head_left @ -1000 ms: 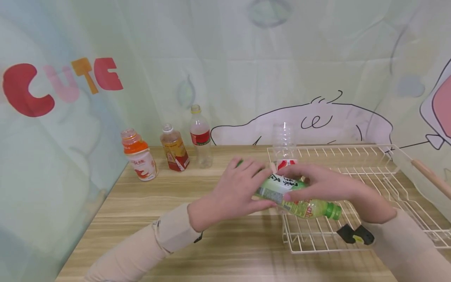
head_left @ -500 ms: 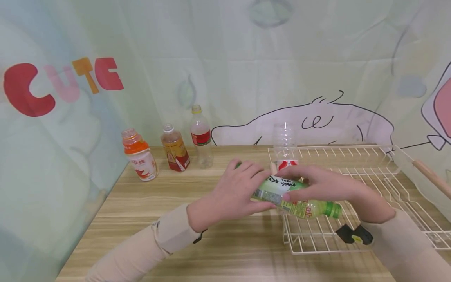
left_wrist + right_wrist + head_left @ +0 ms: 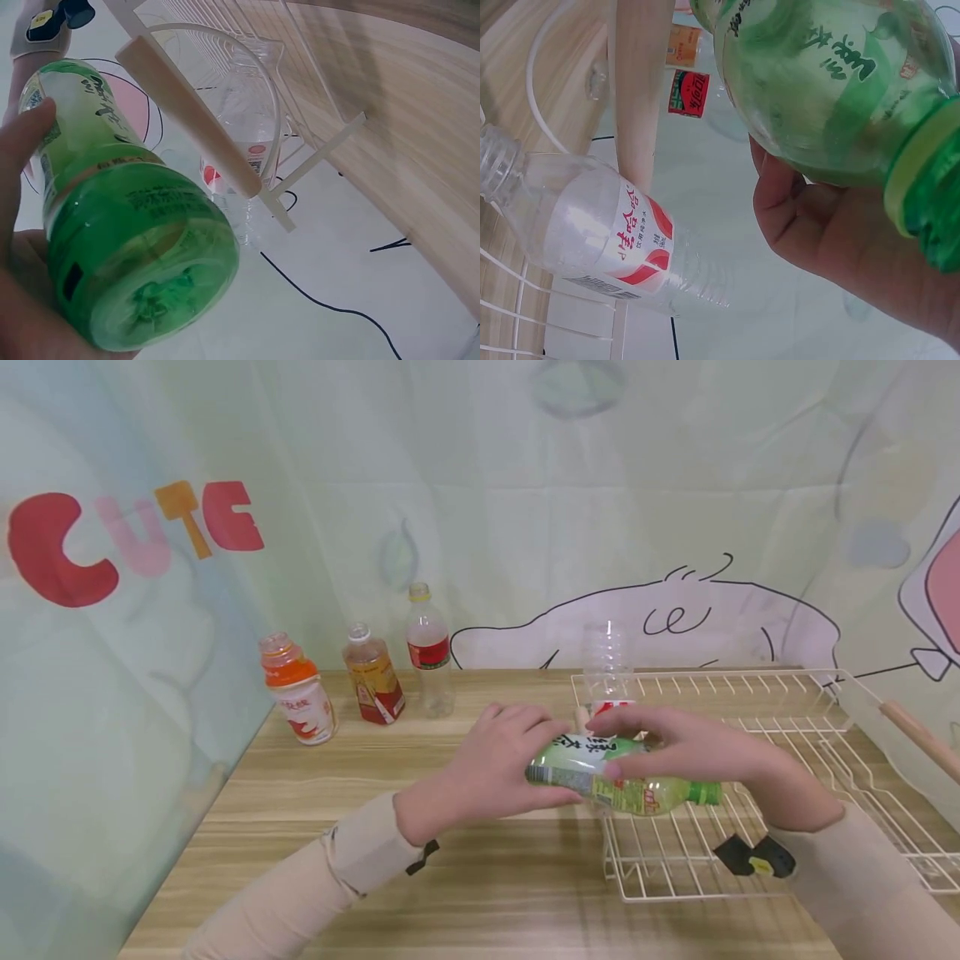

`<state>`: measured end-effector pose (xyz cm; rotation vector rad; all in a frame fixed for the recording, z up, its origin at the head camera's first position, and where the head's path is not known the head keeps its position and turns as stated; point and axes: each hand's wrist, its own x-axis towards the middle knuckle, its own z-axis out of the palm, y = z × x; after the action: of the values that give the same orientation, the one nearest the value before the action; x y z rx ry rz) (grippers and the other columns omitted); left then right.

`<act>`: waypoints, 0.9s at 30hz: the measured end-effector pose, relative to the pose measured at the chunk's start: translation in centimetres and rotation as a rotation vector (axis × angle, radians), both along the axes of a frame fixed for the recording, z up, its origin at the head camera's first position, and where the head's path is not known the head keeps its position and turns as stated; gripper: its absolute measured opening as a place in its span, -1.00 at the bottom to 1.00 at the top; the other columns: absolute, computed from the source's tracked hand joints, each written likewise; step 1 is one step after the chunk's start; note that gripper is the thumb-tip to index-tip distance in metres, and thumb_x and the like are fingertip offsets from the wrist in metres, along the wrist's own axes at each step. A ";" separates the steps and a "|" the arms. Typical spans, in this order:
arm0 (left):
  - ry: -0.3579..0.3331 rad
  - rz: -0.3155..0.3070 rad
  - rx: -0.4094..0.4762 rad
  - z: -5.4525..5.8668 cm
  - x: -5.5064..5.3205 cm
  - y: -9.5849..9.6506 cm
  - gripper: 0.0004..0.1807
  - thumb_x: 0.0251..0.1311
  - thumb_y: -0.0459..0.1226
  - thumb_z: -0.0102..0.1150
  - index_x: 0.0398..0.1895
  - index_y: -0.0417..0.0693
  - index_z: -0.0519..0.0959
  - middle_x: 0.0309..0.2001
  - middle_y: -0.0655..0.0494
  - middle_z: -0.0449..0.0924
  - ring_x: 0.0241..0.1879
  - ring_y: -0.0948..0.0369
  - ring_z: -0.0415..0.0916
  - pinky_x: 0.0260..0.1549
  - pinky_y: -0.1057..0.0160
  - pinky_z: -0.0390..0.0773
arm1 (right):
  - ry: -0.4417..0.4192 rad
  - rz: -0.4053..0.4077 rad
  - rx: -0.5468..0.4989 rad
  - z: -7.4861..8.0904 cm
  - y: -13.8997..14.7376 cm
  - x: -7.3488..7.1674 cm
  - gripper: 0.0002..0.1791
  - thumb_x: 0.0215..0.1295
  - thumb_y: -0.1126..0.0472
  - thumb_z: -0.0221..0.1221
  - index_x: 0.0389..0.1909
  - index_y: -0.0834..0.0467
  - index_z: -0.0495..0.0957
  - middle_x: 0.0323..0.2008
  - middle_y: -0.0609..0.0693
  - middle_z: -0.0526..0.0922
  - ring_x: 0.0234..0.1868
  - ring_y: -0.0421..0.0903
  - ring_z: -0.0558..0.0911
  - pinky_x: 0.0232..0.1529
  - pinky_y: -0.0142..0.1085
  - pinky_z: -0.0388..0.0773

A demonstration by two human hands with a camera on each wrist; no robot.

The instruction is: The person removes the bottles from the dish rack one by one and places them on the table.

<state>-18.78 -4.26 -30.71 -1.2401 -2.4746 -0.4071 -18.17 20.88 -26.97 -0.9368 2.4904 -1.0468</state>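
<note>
Both hands hold a green plastic bottle [image 3: 573,764] on its side over the left edge of the white wire rack [image 3: 697,896], its green cap pointing right. My left hand [image 3: 495,764] grips the base end, its thumb below. Around the middle, my right hand [image 3: 690,747] holds it between thumb and fingers. In the left wrist view the bottle's green base [image 3: 142,255] faces the camera. A clear bottle [image 3: 607,232] with a red and white label stands in the rack behind, neck toward the wires in the right wrist view; the hands hide its lower part in the head view.
Left on the wooden table [image 3: 315,827] stand three uncapped bottles: an orange-and-white one [image 3: 302,697], a brown one [image 3: 373,681] and a clear red-labelled one [image 3: 430,656]. The rack has wooden handles [image 3: 918,739]. A printed curtain [image 3: 487,510] hangs behind.
The green bottle has turned slightly more level, its cap end rising a little. My left hand has shifted slightly with it; my right hand stays nearly in place.
</note>
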 end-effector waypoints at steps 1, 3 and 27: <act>-0.009 0.001 0.001 0.0 0.0 0.0 -0.30 -0.05 0.20 0.35 0.12 0.02 0.55 -0.05 0.18 0.54 -0.03 0.22 0.42 -0.02 0.12 0.36 | 0.007 -0.002 0.000 0.0 0.0 0.0 -0.43 0.25 0.04 0.26 0.22 0.20 0.42 0.17 0.13 0.50 0.07 0.03 0.52 0.00 -0.13 0.54; -0.020 0.001 0.005 0.0 -0.1 -0.2 -0.30 -0.05 0.20 0.36 0.11 0.02 0.55 -0.04 0.17 0.53 -0.02 0.22 0.41 0.00 0.11 0.36 | 0.012 -0.004 -0.006 0.1 -0.1 0.0 -0.44 0.26 0.05 0.25 0.22 0.20 0.42 0.22 0.15 0.47 0.13 0.06 0.50 0.05 -0.10 0.51; -0.041 0.090 0.428 -1.2 -1.6 -3.5 -0.35 -0.26 0.00 0.56 -0.04 -0.06 0.59 -0.11 0.12 0.60 -0.14 0.22 0.42 -0.24 0.21 0.38 | 0.045 -0.359 -0.214 0.8 3.0 -2.5 -0.42 0.48 0.03 -0.02 0.41 0.17 0.17 0.28 0.17 0.41 0.09 -0.19 0.49 0.00 -0.47 0.48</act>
<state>-20.42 -7.76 -31.87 -0.9491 -2.2975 -0.8890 -20.63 23.91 -26.15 -0.5794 2.6872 -1.4393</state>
